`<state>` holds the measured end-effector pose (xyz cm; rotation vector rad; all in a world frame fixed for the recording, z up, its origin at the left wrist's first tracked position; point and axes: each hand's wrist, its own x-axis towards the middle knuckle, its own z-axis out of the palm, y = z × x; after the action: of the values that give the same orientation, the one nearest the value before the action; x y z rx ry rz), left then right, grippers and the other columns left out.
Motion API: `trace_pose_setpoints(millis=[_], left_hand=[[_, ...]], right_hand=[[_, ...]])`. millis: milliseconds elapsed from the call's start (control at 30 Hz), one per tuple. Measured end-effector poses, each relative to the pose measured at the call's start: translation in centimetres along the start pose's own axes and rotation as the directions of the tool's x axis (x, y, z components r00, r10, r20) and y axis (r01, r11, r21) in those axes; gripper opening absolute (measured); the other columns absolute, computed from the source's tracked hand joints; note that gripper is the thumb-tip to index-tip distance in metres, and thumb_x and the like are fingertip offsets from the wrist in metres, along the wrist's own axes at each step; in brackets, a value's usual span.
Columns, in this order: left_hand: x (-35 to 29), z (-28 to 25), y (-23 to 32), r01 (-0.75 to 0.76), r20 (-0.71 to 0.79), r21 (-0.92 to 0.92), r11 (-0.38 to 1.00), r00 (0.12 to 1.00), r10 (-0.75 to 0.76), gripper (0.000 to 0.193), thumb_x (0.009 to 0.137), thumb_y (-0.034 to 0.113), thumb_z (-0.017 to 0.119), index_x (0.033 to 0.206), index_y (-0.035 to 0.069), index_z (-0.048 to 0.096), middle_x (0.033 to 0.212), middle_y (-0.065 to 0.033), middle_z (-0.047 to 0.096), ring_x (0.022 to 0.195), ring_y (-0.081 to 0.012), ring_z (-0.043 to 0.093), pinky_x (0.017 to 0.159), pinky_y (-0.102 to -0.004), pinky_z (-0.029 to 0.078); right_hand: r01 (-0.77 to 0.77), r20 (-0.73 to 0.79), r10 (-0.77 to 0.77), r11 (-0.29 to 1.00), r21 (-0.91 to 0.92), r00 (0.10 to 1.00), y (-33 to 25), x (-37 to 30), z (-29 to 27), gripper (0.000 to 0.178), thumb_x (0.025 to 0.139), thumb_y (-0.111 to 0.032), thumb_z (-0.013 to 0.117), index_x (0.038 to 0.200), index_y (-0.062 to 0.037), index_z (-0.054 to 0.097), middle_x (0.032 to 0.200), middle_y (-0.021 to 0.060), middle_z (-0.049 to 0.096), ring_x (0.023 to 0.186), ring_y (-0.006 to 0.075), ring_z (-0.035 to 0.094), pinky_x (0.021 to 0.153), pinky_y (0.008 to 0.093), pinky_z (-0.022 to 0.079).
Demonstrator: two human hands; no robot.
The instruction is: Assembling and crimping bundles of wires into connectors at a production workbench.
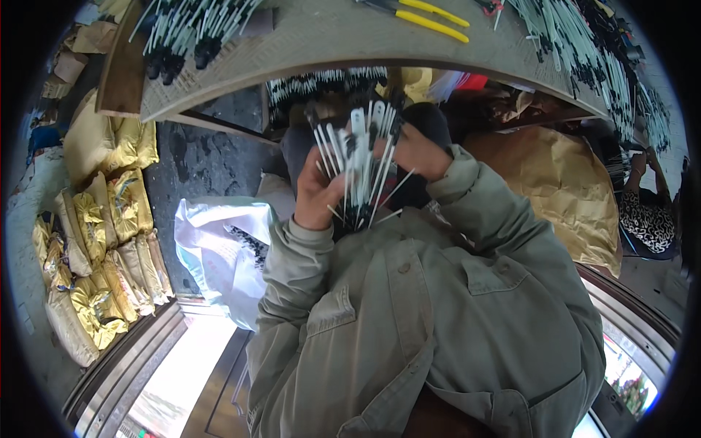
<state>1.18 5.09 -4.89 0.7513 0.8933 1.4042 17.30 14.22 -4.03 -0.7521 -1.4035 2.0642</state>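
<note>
At the frame's centre, both hands — left hand (315, 196), right hand (418, 152) — curl their fingers tight around a bundle of white-and-black cable ties (358, 160), below the workbench (328, 36).

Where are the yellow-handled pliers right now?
In the head view, the yellow-handled pliers lie on the workbench near the top edge, right of centre, beyond the bundle of white sticks held in both hands.

bundle of white-and-black cable ties (359, 164), fanned upright, clasped between both hands
</note>
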Motion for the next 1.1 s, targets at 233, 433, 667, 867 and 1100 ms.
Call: trace_pose_setpoints(millis=[233, 433, 667, 867, 1100], left_hand=[[0.6, -1.7, -0.9, -0.012, -0.031, -0.023, 1.000, 0.999, 0.011, 0.018, 0.087, 0.016, 0.055, 0.096, 0.001, 0.059, 0.088, -0.0014, 0.060, 0.077, -0.0048, 0.051, 0.066, -0.0200, 0.042], [-1.5, -2.9, -0.6, -0.114, 0.017, -0.014, 0.993, 0.993, 0.114, 0.018, 0.081, 0.013, 0.060, 0.089, -0.003, 0.062, 0.074, -0.0069, 0.062, 0.063, -0.0111, 0.056, 0.057, -0.0229, 0.047], [-3.6, -2.0, 0.5, -0.065, 0.040, -0.059, 0.996, 0.997, 0.067, 0.022, 0.085, 0.022, 0.058, 0.085, 0.000, 0.056, 0.081, -0.0041, 0.059, 0.071, -0.0108, 0.055, 0.063, -0.0235, 0.044], [-4.7, -1.6, 1.7, 0.075, 0.152, -0.066, 0.995, 0.986, -0.064, 0.026, 0.081, 0.022, 0.063, 0.069, 0.001, 0.051, 0.068, -0.0050, 0.055, 0.060, -0.0104, 0.050, 0.055, -0.0228, 0.038], [-5.2, -1.7, 2.1, 0.125, 0.225, -0.019, 0.992, 0.967, -0.118, 0.032, 0.081, 0.027, 0.064, 0.067, 0.002, 0.050, 0.072, -0.0073, 0.056, 0.064, -0.0108, 0.050, 0.057, -0.0231, 0.038]], right_hand=[[0.032, 0.073, -0.029, 0.999, -0.044, 0.997, 0.3, 1.1, -0.3, 0.037, 0.082, -0.023, 0.062, 0.111, -0.0022, 0.055, 0.103, 0.0044, 0.058, 0.097, 0.0129, 0.052, 0.087, 0.0272, 0.040], [0.063, 0.277, 0.023, 0.952, -0.298, 0.961, -1.9, 0.7, 2.6, 0.027, 0.082, -0.013, 0.062, 0.106, -0.0034, 0.055, 0.091, 0.0004, 0.057, 0.076, 0.0082, 0.049, 0.066, 0.0256, 0.043], [0.360, 0.352, -0.279, 0.913, -0.190, 0.893, -2.9, -0.9, 5.1, 0.011, 0.077, -0.007, 0.060, 0.085, -0.0016, 0.056, 0.075, 0.0072, 0.051, 0.065, 0.0178, 0.048, 0.058, 0.0291, 0.039], [0.191, 0.329, -0.115, 0.959, -0.208, 0.937, -3.3, -2.5, 5.2, 0.018, 0.073, -0.016, 0.064, 0.075, -0.0015, 0.053, 0.072, 0.0092, 0.050, 0.063, 0.0233, 0.051, 0.055, 0.0326, 0.038], [0.490, 0.371, -0.350, 0.769, -0.412, 0.860, -2.4, -3.4, 5.4, 0.024, 0.070, -0.014, 0.068, 0.084, -0.0008, 0.053, 0.070, 0.0117, 0.051, 0.062, 0.0298, 0.050, 0.054, 0.0349, 0.039]])
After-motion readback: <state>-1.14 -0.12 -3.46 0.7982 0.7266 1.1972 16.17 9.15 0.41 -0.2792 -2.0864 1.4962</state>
